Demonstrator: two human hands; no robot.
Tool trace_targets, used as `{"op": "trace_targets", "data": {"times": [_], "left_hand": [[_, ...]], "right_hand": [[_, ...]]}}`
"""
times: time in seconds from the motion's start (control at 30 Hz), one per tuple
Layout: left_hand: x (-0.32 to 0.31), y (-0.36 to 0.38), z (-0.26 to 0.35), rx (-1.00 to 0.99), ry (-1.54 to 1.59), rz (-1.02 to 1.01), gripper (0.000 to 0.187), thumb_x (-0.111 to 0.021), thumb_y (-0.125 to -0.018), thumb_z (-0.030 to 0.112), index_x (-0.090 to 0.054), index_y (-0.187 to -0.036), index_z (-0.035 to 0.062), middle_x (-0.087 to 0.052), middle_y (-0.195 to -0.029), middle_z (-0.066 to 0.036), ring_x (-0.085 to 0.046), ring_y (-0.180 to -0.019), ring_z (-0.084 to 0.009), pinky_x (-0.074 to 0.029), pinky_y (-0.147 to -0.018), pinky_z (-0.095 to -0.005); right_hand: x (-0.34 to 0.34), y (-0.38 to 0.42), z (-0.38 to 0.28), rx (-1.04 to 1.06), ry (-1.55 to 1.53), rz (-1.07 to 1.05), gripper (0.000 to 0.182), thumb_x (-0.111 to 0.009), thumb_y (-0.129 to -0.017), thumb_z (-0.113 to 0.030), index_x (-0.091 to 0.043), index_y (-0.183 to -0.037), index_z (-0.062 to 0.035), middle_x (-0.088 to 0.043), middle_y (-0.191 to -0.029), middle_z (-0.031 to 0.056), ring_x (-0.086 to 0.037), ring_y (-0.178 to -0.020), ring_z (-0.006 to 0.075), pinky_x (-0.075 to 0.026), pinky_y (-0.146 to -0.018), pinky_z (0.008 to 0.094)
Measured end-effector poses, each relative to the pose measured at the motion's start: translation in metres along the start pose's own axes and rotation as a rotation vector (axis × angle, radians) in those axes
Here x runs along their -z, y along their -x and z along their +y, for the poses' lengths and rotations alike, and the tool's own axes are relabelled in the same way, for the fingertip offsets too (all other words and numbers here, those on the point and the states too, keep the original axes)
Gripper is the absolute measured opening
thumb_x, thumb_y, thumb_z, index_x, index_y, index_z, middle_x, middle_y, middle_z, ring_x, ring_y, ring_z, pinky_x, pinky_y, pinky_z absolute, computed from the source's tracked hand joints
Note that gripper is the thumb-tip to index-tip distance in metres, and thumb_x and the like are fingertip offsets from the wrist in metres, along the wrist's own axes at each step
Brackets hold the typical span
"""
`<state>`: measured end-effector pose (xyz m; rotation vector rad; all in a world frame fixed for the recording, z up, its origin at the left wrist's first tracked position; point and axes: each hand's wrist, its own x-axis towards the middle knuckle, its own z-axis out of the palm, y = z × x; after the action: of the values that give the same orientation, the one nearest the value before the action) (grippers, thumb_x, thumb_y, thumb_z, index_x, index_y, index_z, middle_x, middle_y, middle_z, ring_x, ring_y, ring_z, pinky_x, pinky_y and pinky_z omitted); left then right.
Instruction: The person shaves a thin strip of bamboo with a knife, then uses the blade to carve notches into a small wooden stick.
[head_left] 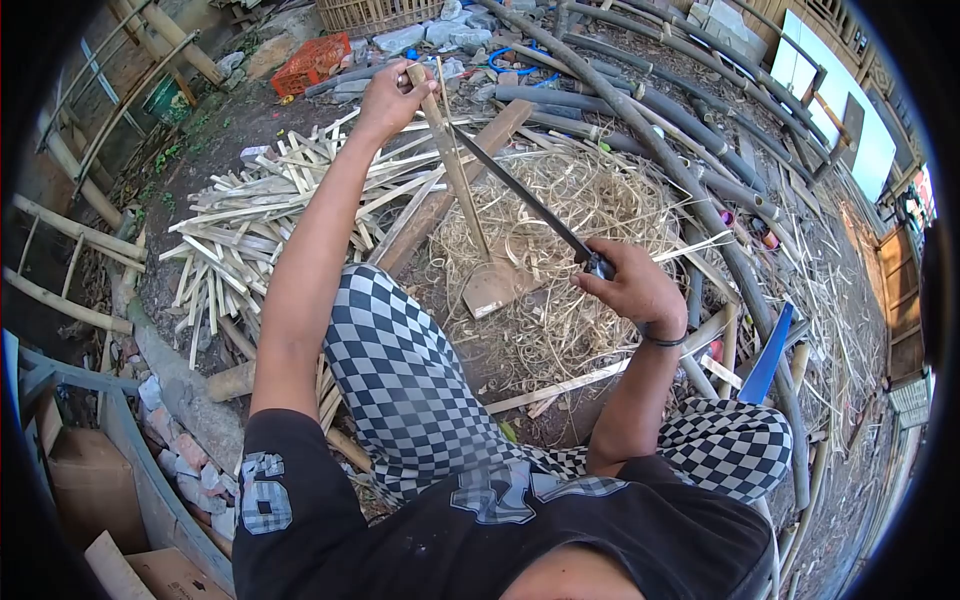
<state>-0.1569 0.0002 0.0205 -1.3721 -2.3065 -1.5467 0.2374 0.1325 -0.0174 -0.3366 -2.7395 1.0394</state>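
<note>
Slat of brown bamboo (454, 166) slants centreward from our pinching left grip (388, 105), upper frame; our right grip (638, 287) clenches a long dark-bladed knife (525, 194).

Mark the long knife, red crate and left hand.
Long knife (526, 199): head view, mid-blade.
Red crate (311, 66): head view, side wall.
Left hand (388, 103): head view, back of hand.

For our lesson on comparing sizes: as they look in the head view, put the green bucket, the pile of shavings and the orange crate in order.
1. Pile of shavings, largest
2. Orange crate
3. Green bucket, smallest
</note>
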Motion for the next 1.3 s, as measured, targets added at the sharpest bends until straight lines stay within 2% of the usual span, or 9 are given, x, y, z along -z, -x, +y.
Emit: {"op": "trace_targets", "data": {"times": [0.3,0.93,1.0,1.23,1.3], "left_hand": [[-0.001,-0.001,0.0,0.009,-0.002,-0.004,0.017,-0.069,-0.09,0.012,-0.064,-0.104,0.0035,-0.071,-0.092,-0.004,-0.067,-0.086,-0.0105,-0.054,-0.073,-0.0262],[0.001,0.002,0.007,0.054,0.025,-0.023,0.021,-0.069,-0.09,0.01,-0.063,-0.109,0.0034,-0.071,-0.096,-0.005,-0.067,-0.089,-0.0106,-0.054,-0.074,-0.0263],[0.001,0.002,0.007,0.047,0.027,-0.024,0.021,-0.069,-0.09,0.011,-0.063,-0.109,0.0033,-0.071,-0.096,-0.005,-0.067,-0.09,-0.0109,-0.054,-0.075,-0.0264],[0.001,0.003,0.009,0.072,0.04,-0.024,0.022,-0.069,-0.09,0.011,-0.063,-0.109,0.0032,-0.071,-0.096,-0.005,-0.067,-0.092,-0.0115,-0.054,-0.077,-0.0277],[0.001,0.002,0.009,0.062,0.036,-0.028,0.022,-0.069,-0.09,0.011,-0.063,-0.11,0.0032,-0.071,-0.096,-0.005,-0.067,-0.092,-0.0116,-0.054,-0.077,-0.0277]], "right_hand": [[-0.001,-0.002,0.001,0.02,0.05,-0.025,0.032,-0.074,-0.084,-0.026,-0.064,-0.102,-0.0017,-0.058,-0.072,0.0137,-0.054,-0.064,0.0239,-0.045,-0.062,0.0379],[0.0,-0.001,0.001,0.006,0.022,-0.006,0.035,-0.075,-0.084,-0.03,-0.064,-0.101,-0.001,-0.058,-0.072,0.0139,-0.055,-0.066,0.0249,-0.045,-0.063,0.0379],[0.004,-0.001,-0.006,-0.047,0.036,-0.048,0.032,-0.073,-0.081,-0.026,-0.065,-0.101,-0.0021,-0.064,-0.082,0.0192,-0.063,-0.078,0.0381,-0.049,-0.072,0.0439],[0.001,-0.001,-0.003,-0.06,0.047,-0.062,0.031,-0.073,-0.081,-0.025,-0.065,-0.101,-0.0021,-0.064,-0.082,0.0194,-0.063,-0.079,0.038,-0.049,-0.072,0.044],[-0.004,-0.002,0.002,0.007,0.03,-0.01,0.035,-0.075,-0.084,-0.031,-0.064,-0.098,-0.0012,-0.057,-0.069,0.0141,-0.054,-0.063,0.025,-0.043,-0.061,0.039]]}}
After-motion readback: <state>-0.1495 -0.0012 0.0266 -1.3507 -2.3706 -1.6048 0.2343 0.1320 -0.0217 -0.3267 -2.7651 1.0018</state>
